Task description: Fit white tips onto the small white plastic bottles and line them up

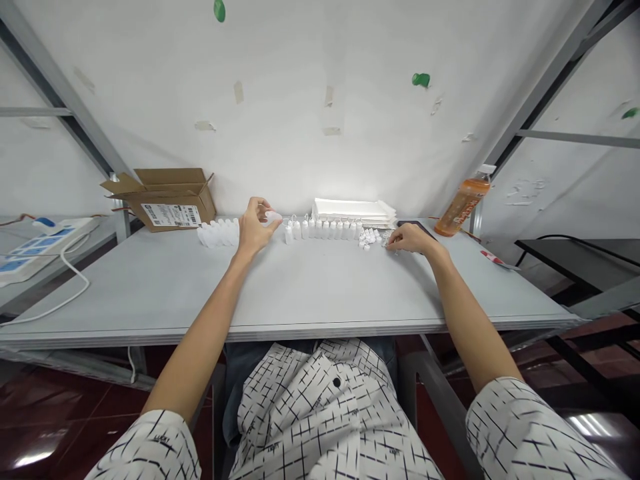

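My left hand (254,227) is raised at the back of the table, thumb and fingers pinching a small whitish translucent piece (273,217). Just left of it stand several similar translucent white pieces (217,233) in a row. To its right runs a row of small white bottles (325,231) with loops or tips on top. Small white caps (367,237) lie heaped at the right end of that row. Beside them my right hand (409,238) reaches down with bent fingers at a little pile of clear small parts (386,237). Whether anything is between those fingertips is hidden.
Behind the bottles lies a stack of white sheets or trays (355,211). An open cardboard box (170,203) stands back left, an orange drink bottle (465,200) back right. A dark flat object (420,227) lies behind my right hand. A power strip (45,247) sits far left.
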Demonstrator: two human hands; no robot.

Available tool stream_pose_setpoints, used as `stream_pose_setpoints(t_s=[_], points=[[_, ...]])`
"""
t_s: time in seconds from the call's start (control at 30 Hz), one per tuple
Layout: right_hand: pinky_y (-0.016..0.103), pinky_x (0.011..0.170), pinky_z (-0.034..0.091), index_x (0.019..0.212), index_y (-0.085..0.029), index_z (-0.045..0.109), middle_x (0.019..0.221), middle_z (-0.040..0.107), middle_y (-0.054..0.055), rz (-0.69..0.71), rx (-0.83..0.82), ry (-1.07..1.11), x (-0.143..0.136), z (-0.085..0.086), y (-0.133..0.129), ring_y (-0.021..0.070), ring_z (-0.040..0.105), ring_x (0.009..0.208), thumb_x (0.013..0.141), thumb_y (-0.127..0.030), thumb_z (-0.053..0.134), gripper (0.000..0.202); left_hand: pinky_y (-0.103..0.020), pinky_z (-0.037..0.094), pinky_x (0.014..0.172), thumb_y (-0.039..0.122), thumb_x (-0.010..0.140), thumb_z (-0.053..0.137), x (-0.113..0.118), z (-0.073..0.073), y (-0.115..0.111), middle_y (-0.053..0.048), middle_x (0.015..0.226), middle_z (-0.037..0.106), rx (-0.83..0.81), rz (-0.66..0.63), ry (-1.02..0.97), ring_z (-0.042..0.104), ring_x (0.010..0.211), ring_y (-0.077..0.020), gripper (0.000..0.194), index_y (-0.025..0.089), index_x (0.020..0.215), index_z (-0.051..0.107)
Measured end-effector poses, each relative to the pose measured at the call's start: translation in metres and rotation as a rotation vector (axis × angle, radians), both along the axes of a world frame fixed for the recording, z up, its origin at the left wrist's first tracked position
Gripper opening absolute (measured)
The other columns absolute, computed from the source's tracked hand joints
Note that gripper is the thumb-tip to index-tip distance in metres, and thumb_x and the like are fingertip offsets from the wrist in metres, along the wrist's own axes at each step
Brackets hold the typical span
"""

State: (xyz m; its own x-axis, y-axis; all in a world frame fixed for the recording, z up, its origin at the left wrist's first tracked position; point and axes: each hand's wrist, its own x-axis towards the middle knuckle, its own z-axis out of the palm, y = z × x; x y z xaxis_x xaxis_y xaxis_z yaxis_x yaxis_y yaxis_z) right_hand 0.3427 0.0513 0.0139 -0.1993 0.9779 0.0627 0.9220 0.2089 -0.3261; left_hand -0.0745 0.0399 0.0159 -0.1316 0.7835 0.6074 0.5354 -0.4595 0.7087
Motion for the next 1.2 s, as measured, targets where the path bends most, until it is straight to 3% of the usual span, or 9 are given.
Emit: stream_pose_setpoints(t_s=[0.2,0.33,0.47,0.6,0.8,0.97,1.2], points=[[0.024,0.05,0.035,0.069,-0.016,0.07,0.055,0.057,-0.001,-0.059,0.003,0.146,-0.004,0.006,-0.007,0.0098,0.047,0.049,0.075,-0.023,0.063,0.011,-0.027,0.049,0.067,0.032,0.066,0.073,0.028,0.004,-0.018,-0.004,0.092,0.07,-0.103,-0.395,-0.191,0.065,0.073,-0.0147,0.043,0.02,0.097,0.046],[0.022,0.045,0.031,0.07,-0.015,0.064,0.052,0.051,-0.003,-0.086,0.032,0.292,-0.003,0.004,-0.006,0.0078,0.042,0.044,0.078,-0.023,0.062,0.011,-0.026,0.045,0.066,0.03,0.07,0.07,0.045,-0.005,-0.022,-0.003,0.091,0.068,-0.226,-0.556,-0.112,0.064,0.077,-0.0156,0.045,0.019,0.108,0.05],[0.021,0.042,0.031,0.072,-0.016,0.061,0.05,0.046,-0.005,-0.128,0.065,0.45,-0.002,0.005,-0.006,0.0073,0.04,0.041,0.08,-0.023,0.065,0.012,-0.028,0.045,0.069,0.028,0.076,0.059,0.055,-0.017,-0.023,-0.001,0.085,0.062,-0.454,-0.697,0.009,0.062,0.081,-0.0166,0.051,0.02,0.126,0.052],[0.02,0.041,0.034,0.071,-0.016,0.058,0.051,0.045,-0.005,-0.134,0.084,0.636,-0.003,0.01,-0.008,0.0072,0.04,0.043,0.079,-0.024,0.066,0.013,-0.03,0.045,0.069,0.03,0.081,0.053,0.059,-0.024,-0.024,0.0,0.082,0.059,-0.574,-0.727,0.057,0.057,0.073,-0.0147,0.049,0.02,0.129,0.054],[0.018,0.039,0.026,0.075,-0.015,0.062,0.054,0.053,0.0,-0.12,0.047,0.813,-0.006,0.019,-0.014,0.0067,0.041,0.044,0.079,-0.029,0.067,0.015,-0.029,0.045,0.068,0.038,0.08,0.062,0.06,-0.027,-0.024,0.003,0.075,0.056,-0.545,-0.754,0.08,0.058,0.069,-0.0139,0.056,0.02,0.131,0.048],[0.018,0.036,0.02,0.075,-0.017,0.055,0.074,0.069,0.006,-0.225,0.074,0.934,-0.007,0.021,-0.012,0.0057,0.045,0.043,0.072,-0.028,0.073,0.021,-0.031,0.045,0.071,0.039,0.077,0.066,0.059,-0.025,-0.025,0.004,0.07,0.057,-0.517,-0.76,0.119,0.063,0.071,-0.0159,0.053,0.019,0.123,0.049],[0.019,0.033,0.02,0.076,-0.02,0.049,0.068,0.068,0.004,-0.349,0.147,1.041,0.0,0.019,-0.006,0.0061,0.041,0.036,0.077,-0.026,0.066,0.018,-0.032,0.045,0.071,0.038,0.079,0.066,0.059,-0.022,-0.026,0.002,0.07,0.064,-0.49,-0.738,0.179,0.063,0.071,-0.0166,0.049,0.019,0.121,0.05]])
